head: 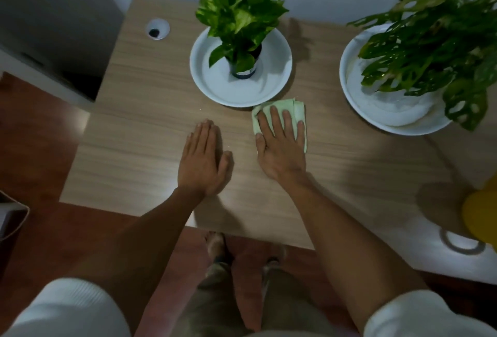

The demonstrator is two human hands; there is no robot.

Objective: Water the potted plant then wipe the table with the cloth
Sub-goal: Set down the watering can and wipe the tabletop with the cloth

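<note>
A folded pale green cloth lies on the wooden table, just in front of a white dish. My right hand presses flat on the cloth with fingers spread. My left hand rests flat on the bare table to the left of it, fingers together, holding nothing. A leafy potted plant stands in a dark pot in the white dish at the back middle. A second plant with holed leaves sits in another white dish at the right.
A yellow object shows at the right edge, by a round cable hole. Another cable hole is at the back left. The table's front edge runs just above my feet; red-brown floor lies to the left.
</note>
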